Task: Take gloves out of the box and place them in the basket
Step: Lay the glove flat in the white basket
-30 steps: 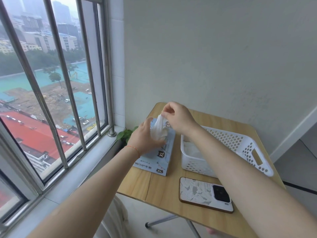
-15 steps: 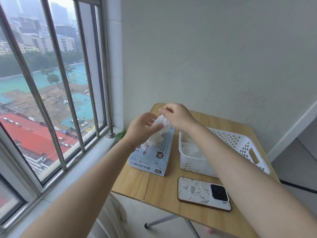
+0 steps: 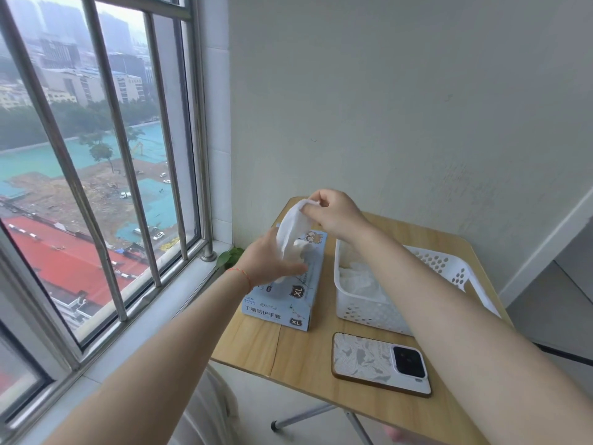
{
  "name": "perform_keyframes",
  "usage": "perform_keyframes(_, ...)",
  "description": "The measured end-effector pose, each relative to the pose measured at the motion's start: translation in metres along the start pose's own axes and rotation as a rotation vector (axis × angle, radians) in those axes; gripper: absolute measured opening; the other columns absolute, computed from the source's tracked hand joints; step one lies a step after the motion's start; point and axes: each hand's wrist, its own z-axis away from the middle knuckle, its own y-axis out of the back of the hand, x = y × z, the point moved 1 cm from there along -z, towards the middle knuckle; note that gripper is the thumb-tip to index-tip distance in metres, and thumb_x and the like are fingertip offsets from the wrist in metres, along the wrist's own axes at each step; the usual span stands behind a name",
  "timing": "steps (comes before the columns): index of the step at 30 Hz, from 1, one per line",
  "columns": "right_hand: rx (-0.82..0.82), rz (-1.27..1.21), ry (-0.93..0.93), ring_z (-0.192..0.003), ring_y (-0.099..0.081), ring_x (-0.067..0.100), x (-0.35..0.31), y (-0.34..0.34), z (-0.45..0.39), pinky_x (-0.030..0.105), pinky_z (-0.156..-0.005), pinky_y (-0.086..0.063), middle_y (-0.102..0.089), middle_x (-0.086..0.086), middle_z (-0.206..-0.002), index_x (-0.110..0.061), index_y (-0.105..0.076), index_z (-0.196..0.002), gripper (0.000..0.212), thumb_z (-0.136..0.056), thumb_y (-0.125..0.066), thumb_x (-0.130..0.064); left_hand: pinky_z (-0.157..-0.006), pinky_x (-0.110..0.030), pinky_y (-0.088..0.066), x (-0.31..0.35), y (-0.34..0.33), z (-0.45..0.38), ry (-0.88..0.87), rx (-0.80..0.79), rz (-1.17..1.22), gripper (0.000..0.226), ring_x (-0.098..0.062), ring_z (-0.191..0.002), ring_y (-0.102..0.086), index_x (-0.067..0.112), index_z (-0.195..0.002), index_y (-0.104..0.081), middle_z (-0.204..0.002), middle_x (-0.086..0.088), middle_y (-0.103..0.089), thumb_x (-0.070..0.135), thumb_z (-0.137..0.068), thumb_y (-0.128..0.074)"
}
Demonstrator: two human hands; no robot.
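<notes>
Right hand (image 3: 337, 213) pinched a white glove (image 3: 293, 231) by its upper end, fingers curled, and held it above the far end of the box (image 3: 288, 284); the glove's lower part hung down to the box's opening, so it looked only partly drawn out. Left hand (image 3: 269, 263) lay on top of the box with fingers fairly straight, apparently pressing it steady beside the opening. The box sat along the table's (image 3: 288, 354) left edge, the white basket (image 3: 369, 311) just beside it toward the right edge. Several white gloves (image 3: 356, 279) already lay in the basket's near end, so the task seemed under way. More white material showed in the opening, so more remained. A phone (image 3: 380, 362) lay near the front edge.
</notes>
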Motion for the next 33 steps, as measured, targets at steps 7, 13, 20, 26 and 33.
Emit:
perform_keyframes(7,0.288,-0.209,0.148,-0.066,-0.052,0.013,-0.021,0.01,-0.005,0.023,-0.061,-0.044,-0.057,0.002,-0.076,-0.018,-0.06,-0.087,0.006,-0.087,-0.064,-0.013,-0.073,-0.028,-0.055,-0.009,0.004,0.006,0.054,-0.04,0.139,0.088,-0.012,-0.098,-0.06,0.026,-0.142,-0.036,-0.113,0.003,-0.058,0.045,-0.069,-0.082)
perform_keyframes(13,0.21,-0.125,0.063,-0.068,-0.056,0.012,-0.014,0.017,0.001,0.026,-0.063,-0.047,-0.06,-0.003,-0.076,-0.016,-0.064,-0.084,0.016,-0.085,-0.07,-0.031,-0.087,-0.026,-0.043,0.017,0.013,0.015,-0.064,0.123,0.391,0.076,-0.01,-0.116,-0.051,0.033,-0.13,-0.047,-0.127,0.005,-0.051,0.056,-0.064,-0.08)
perform_keyframes(20,0.21,-0.07,0.085,-0.062,-0.044,0.009,-0.014,0.019,0.01,0.021,-0.056,-0.037,-0.047,-0.007,-0.071,-0.014,-0.051,-0.082,0.025,-0.093,-0.06,-0.035,-0.055,-0.027,-0.034,0.043,0.006,0.024,-0.028,0.385,-0.018,0.049,-0.007,-0.068,-0.047,0.02,-0.092,-0.049,-0.084,0.007,-0.049,0.057,-0.072,-0.074)
perform_keyframes(26,0.076,-0.117,0.064,-0.075,-0.058,0.015,-0.01,0.019,0.012,0.026,-0.066,-0.044,-0.062,0.002,-0.083,-0.007,-0.062,-0.097,0.037,-0.087,-0.067,-0.042,-0.051,-0.029,-0.029,0.053,0.029,0.016,-0.006,0.414,0.002,0.032,-0.023,-0.057,-0.04,0.008,-0.062,-0.049,-0.056,-0.006,-0.046,0.026,-0.087,-0.057)
perform_keyframes(33,-0.084,-0.108,0.017,-0.061,-0.058,0.013,-0.002,-0.001,0.019,0.024,-0.058,-0.046,-0.066,-0.004,-0.073,-0.021,-0.067,-0.081,0.012,-0.087,-0.07,-0.03,-0.064,-0.028,-0.047,0.063,0.046,0.029,0.053,0.253,0.544,0.025,-0.014,-0.064,-0.062,0.002,-0.08,-0.069,-0.075,-0.008,-0.072,0.018,-0.089,-0.052)
